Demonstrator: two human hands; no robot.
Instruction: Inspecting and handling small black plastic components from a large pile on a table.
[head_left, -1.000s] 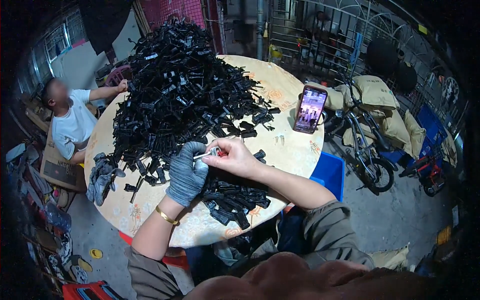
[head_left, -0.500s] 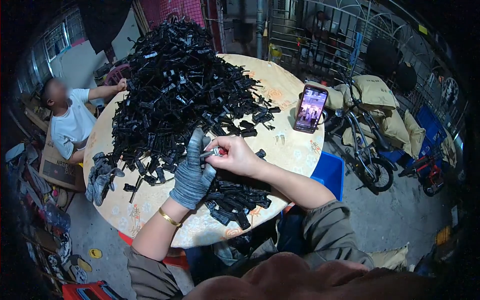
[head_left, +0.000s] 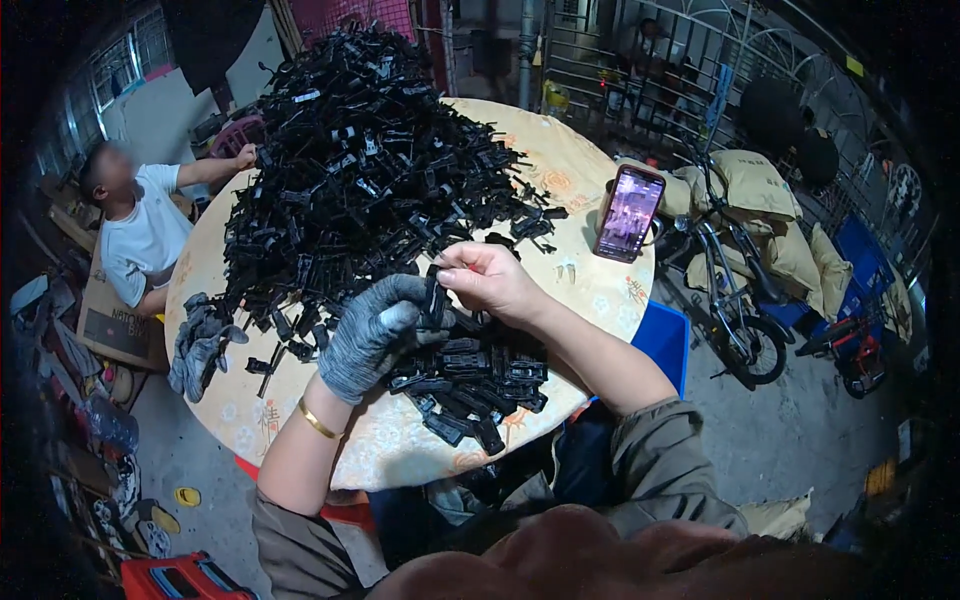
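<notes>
Broadly, a round surface (head_left: 590,190) with a pale floral cover carries a tall heap of black plastic parts (head_left: 370,150), with a smaller sorted stack (head_left: 470,385) just below the hands. A phone (head_left: 628,212) stands propped near the far right edge. The gloved left hand (head_left: 370,335) is closed round a small black plastic piece (head_left: 436,300) held just above the stack, and the bare right hand (head_left: 490,282) pinches its upper end with thumb and fingertips. It looks light, stiff and slightly slick, best gripped along its flat sides.
</notes>
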